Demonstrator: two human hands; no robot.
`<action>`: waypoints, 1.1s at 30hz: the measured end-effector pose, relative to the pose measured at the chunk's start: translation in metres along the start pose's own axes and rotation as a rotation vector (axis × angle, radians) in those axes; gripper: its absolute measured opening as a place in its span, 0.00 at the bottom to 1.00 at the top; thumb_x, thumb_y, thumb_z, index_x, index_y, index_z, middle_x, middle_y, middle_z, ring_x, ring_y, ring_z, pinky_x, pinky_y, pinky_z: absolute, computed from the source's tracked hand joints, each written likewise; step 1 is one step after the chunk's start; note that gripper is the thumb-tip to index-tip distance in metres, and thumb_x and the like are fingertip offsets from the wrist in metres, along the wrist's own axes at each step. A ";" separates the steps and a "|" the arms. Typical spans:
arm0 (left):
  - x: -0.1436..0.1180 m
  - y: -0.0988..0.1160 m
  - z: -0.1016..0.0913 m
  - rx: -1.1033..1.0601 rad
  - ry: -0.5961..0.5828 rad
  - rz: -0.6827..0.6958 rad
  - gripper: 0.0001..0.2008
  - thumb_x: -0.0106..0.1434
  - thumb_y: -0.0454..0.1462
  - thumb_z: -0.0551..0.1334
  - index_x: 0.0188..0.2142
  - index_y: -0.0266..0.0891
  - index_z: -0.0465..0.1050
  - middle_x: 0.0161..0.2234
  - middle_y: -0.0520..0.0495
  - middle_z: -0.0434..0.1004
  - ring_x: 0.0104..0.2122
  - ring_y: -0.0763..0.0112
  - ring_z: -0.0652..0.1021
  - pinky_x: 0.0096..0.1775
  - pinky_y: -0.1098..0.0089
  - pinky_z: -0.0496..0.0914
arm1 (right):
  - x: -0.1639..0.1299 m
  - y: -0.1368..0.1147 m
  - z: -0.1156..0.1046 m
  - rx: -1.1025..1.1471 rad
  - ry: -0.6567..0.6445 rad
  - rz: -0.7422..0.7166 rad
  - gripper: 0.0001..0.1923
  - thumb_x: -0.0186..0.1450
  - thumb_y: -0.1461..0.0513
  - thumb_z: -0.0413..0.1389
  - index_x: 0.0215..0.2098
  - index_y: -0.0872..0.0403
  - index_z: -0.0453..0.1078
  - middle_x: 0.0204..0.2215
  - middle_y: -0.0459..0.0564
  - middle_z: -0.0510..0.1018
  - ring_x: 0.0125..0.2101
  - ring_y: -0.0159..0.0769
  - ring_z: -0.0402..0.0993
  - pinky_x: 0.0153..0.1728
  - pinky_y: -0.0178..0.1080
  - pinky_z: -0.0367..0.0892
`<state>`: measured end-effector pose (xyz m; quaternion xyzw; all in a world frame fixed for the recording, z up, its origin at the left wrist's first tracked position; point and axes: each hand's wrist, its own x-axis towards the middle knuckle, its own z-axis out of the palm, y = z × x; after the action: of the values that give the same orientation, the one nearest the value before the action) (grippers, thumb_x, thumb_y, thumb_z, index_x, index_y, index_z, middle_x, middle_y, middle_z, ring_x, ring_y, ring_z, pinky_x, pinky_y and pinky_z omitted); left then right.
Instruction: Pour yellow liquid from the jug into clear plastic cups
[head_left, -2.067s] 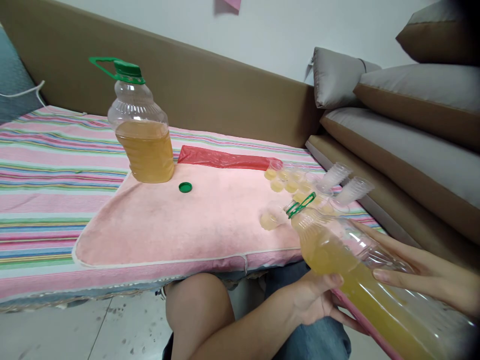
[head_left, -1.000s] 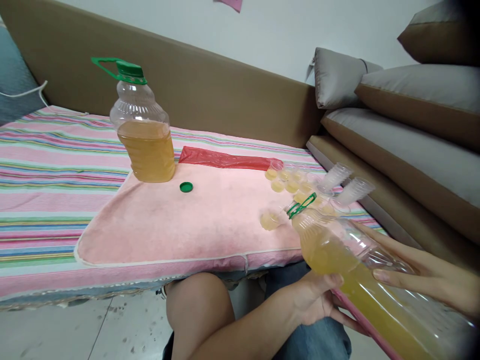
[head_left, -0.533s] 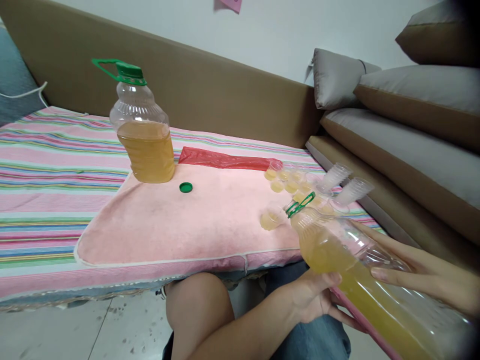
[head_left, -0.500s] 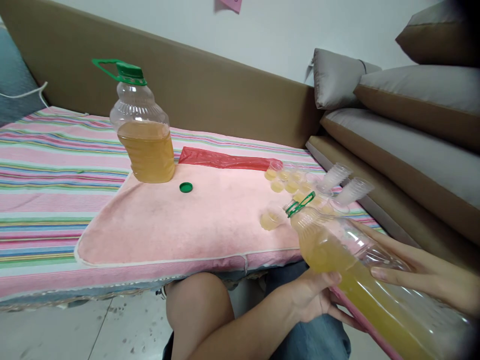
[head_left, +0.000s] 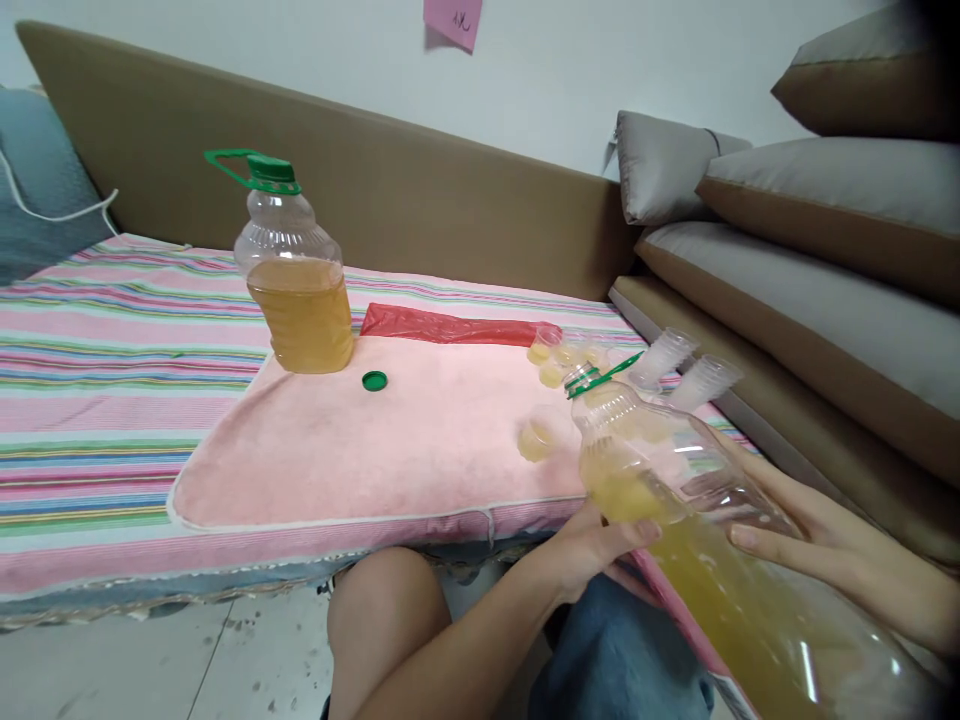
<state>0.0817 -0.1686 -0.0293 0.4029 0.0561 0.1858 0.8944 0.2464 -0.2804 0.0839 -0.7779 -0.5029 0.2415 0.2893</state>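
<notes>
Both hands hold a large clear jug (head_left: 697, 530) of yellow liquid, tilted with its open, green-ringed mouth toward the small cups. My left hand (head_left: 600, 545) grips it from below near the shoulder. My right hand (head_left: 832, 555) lies along its upper side. A small clear cup (head_left: 536, 438) with yellow liquid stands alone on the pink towel (head_left: 375, 440), just left of the jug's mouth. Several filled cups (head_left: 559, 357) cluster behind it. A loose green cap (head_left: 374, 380) lies on the towel.
A second jug (head_left: 296, 275), capped green and half full, stands upright at the towel's back left. A red plastic bag (head_left: 450, 325) lies behind. Two stacks of empty clear cups (head_left: 679, 365) lie at right. Sofa cushions (head_left: 825, 250) rise on the right; my knee (head_left: 390, 620) is below.
The jug's mouth has lifted and the jug has tipped back a little, so the liquid sits lower in it. The view has shifted slightly; both hands keep their hold.
</notes>
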 end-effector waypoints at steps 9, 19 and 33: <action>-0.038 0.058 -0.006 0.225 0.159 0.304 0.40 0.48 0.62 0.66 0.52 0.36 0.73 0.52 0.37 0.76 0.56 0.46 0.72 0.59 0.54 0.64 | -0.006 -0.029 0.058 0.284 0.167 -0.248 0.47 0.59 0.47 0.61 0.70 0.41 0.45 0.71 0.50 0.51 0.67 0.53 0.50 0.63 0.59 0.54; -0.090 0.096 -0.032 0.435 0.527 0.476 0.42 0.49 0.68 0.57 0.46 0.37 0.77 0.47 0.37 0.80 0.50 0.50 0.76 0.52 0.58 0.69 | 0.026 -0.078 0.124 0.506 0.216 -0.462 0.55 0.52 0.46 0.68 0.70 0.43 0.44 0.58 0.58 0.69 0.54 0.54 0.71 0.50 0.55 0.73; -0.152 0.123 -0.073 0.203 1.309 0.760 0.20 0.64 0.53 0.56 0.46 0.42 0.70 0.54 0.43 0.73 0.54 0.61 0.74 0.54 0.63 0.67 | 0.136 -0.176 0.224 0.862 0.133 -0.803 0.55 0.53 0.43 0.66 0.69 0.40 0.40 0.51 0.55 0.72 0.53 0.53 0.71 0.54 0.60 0.67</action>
<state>-0.1125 -0.1005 0.0054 0.2826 0.4490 0.6756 0.5119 0.0355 -0.0513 0.0344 -0.3527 -0.5953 0.2464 0.6786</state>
